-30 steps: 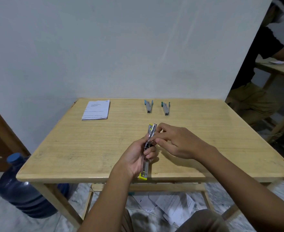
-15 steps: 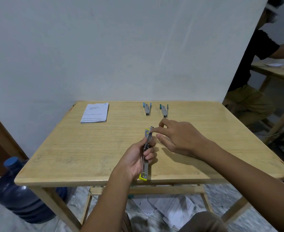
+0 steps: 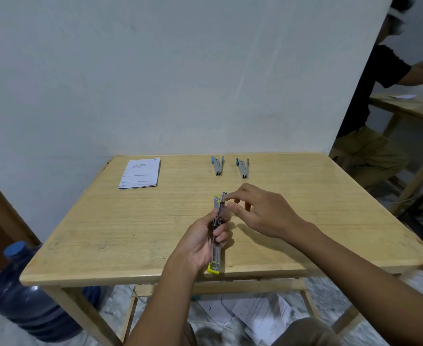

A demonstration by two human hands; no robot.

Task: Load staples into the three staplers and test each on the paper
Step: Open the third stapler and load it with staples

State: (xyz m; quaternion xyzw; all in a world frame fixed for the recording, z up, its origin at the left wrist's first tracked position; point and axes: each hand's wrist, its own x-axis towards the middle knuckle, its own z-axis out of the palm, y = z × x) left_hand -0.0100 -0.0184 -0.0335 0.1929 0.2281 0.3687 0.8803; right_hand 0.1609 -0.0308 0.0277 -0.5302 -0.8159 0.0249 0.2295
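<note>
My left hand [image 3: 200, 243] grips a yellow stapler [image 3: 216, 236] around its middle, opened out flat along the table's near centre. My right hand [image 3: 260, 211] hovers beside the stapler's far end, its fingertips at the metal tip; whether it pinches anything is too small to tell. Two more staplers lie at the back of the table: a blue stapler [image 3: 217, 166] and a green stapler [image 3: 242, 168], side by side. A stack of printed paper [image 3: 140, 173] lies at the back left.
The wooden table [image 3: 120, 221] stands against a white wall. A blue water jug [image 3: 31, 295] sits on the floor at left. Loose papers [image 3: 260, 318] lie under the table. Another person [image 3: 380, 108] sits at a second table at far right.
My right hand has slid from the stapler's middle up to its far tip, fingers spreading. My left hand keeps its hold on the stapler.
</note>
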